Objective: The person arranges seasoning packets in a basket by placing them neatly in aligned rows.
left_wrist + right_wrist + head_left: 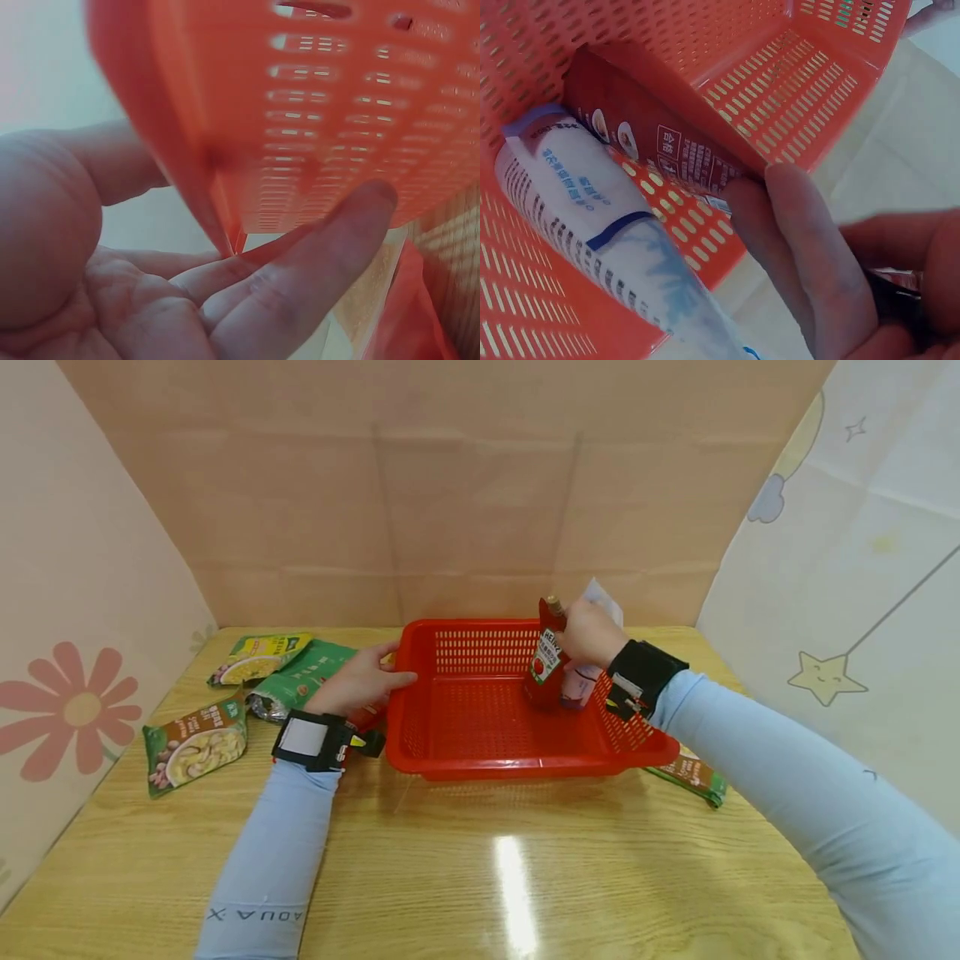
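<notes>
A red plastic basket with slotted walls stands in the middle of the table. At its left rim my left hand holds on, thumb over the edge and fingers against the outer wall. My right hand grips the upper part of a red Heinz ketchup pouch, whose lower end is inside the basket toward the right. Close beside it, a white and purple pouch leans in the basket's right end, partly hidden by my right hand in the head view.
Left of the basket lie a yellow-green food packet, a green packet and a brown-green packet. Another brown-green packet pokes out beneath the basket's right end. A tan backdrop rises behind the table.
</notes>
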A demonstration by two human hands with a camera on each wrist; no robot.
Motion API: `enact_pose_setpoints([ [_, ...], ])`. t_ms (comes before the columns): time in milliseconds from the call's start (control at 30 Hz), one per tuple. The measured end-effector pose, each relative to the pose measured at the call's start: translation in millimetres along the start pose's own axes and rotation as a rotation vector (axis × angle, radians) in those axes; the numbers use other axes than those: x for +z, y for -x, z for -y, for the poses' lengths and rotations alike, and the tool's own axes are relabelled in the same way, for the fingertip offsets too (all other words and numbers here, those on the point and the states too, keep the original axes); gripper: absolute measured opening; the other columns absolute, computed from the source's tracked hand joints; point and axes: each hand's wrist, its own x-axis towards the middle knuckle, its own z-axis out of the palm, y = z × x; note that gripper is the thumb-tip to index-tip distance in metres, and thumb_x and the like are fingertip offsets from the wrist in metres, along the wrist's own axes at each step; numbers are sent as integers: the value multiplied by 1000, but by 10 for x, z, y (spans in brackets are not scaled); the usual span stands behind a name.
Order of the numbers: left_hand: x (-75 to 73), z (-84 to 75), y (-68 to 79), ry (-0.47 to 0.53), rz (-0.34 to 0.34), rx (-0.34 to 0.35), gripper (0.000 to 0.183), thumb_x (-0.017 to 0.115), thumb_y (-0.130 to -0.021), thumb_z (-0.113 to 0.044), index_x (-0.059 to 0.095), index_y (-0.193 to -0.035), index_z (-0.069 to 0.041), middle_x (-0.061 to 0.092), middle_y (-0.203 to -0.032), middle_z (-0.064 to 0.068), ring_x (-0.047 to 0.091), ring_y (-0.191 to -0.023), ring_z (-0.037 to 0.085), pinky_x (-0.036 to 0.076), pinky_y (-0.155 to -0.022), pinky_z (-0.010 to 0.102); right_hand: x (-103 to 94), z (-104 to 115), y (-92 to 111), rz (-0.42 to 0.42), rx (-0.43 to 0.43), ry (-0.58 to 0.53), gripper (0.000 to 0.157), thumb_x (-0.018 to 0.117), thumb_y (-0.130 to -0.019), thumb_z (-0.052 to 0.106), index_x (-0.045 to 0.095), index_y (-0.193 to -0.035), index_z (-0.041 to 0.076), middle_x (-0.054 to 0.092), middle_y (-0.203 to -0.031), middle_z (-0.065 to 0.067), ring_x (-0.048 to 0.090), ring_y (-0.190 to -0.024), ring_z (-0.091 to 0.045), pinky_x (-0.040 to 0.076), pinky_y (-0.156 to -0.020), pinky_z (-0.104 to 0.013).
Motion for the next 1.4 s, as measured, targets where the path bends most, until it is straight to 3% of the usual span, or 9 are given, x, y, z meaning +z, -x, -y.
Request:
enact_pose_setpoints([
  [100,-5,3,-12,-4,-4,-2,68,59,-90,-19,21,-145,-10,58,-113,22,65,-73,25,54,-65,42,8,-7,-2,10,4,-20,19,58,-81,5,58,-94,-9,63,-86,-23,63,-56,-25,52,-53,-34],
  [333,-6,23,-28,24,10,-22,68,58,-91,-18,19,-146,-11,56,-114,23,65,-76,26,54,-66,43,35,-50,-35,-78,-46,125,6,57,-76,2,57,-72,-2,57,-65,-13,55,-58,-27,45,-54,-37],
  [600,-4,10,-39,49,21,-18,68,58,-91,-16,18,-146,-11,55,-115,25,66,-75,28,54,-66,43,34,-87,-55,-111,14,106,5,59,-74,2,58,-72,-2,58,-68,-15,54,-62,-30,45,-54,-39],
  [933,-2,55,-61,23,11,-2,68,58,-91,-17,19,-146,-10,56,-114,23,66,-75,28,53,-68,44,75,-13,4,-31,-43,42,19,64,-76,12,63,-88,-3,62,-77,-14,57,-66,-28,48,-59,-40],
  [1033,-3,81,-84,25,7,10,66,58,-91,-17,21,-145,-11,57,-113,22,66,-77,28,53,-69,46,-13,-8,38,-11,-59,4,37,67,-79,18,61,-108,-4,64,-97,-18,60,-75,-28,50,-65,-39],
  [1100,-6,92,-100,30,4,11,65,58,-91,-17,22,-145,-12,57,-113,21,66,-78,29,53,-70,47,-114,-3,63,4,-59,-38,52,68,-81,23,54,-123,-4,61,-107,-21,56,-69,-28,48,-63,-38],
  [1167,-14,100,-107,33,4,12,65,58,-91,-17,22,-145,-12,56,-114,21,66,-79,29,52,-70,47,-237,3,96,-3,-73,-78,59,68,-82,28,49,-128,-5,56,-116,-23,59,-74,-28,50,-66,-37],
  [1267,-28,104,-110,36,10,14,65,57,-91,-17,21,-146,-12,56,-114,22,66,-79,30,52,-70,48,-432,-6,169,-26,-88,-170,59,65,-85,32,48,-130,-3,62,-102,-21,59,-71,-29,49,-57,-33],
  [1400,-46,105,-101,37,13,20,65,57,-92,-17,20,-146,-12,56,-113,23,66,-78,29,52,-70,47,-680,-30,328,-105,-82,-279,56,59,-88,39,51,-130,3,65,-101,-18,65,-83,-30,53,-64,-30],
])
